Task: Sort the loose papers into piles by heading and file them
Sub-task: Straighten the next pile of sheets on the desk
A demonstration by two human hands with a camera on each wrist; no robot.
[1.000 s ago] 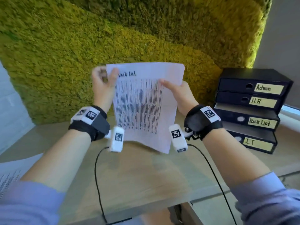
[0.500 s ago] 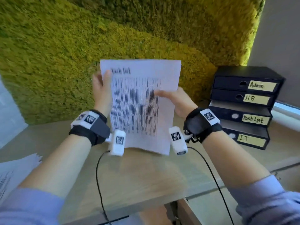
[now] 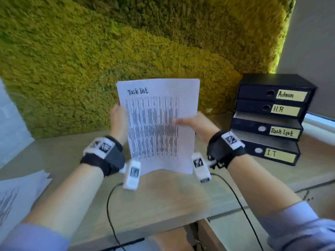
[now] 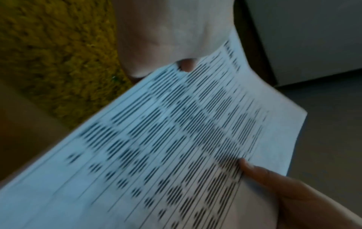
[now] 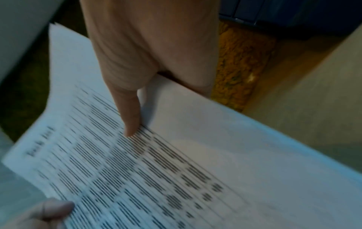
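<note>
A white sheet headed "Task List" (image 3: 159, 124) stands upright above the wooden desk (image 3: 163, 196), its lower edge near the desktop. My left hand (image 3: 118, 120) holds its left edge, and the thumb tip shows at the paper (image 4: 186, 66). My right hand (image 3: 194, 124) pinches the right edge, thumb laid across the printed lines (image 5: 131, 117), fingers behind. A black stack of labelled file drawers (image 3: 268, 120) stands at the right, reading Admin, H.R, Task List and IT; the Task List drawer (image 3: 266, 130) and the IT drawer stick out a little.
More loose printed papers (image 3: 21, 192) lie at the desk's left front. A yellow-green moss wall (image 3: 108, 51) rises right behind the desk. A black cable (image 3: 108, 211) hangs over the front edge, another trails from the right wrist.
The sheet and both hands have come lower, toward the desk. The left hand has slid down from the top corner to the left edge. The heading now shows in full.
</note>
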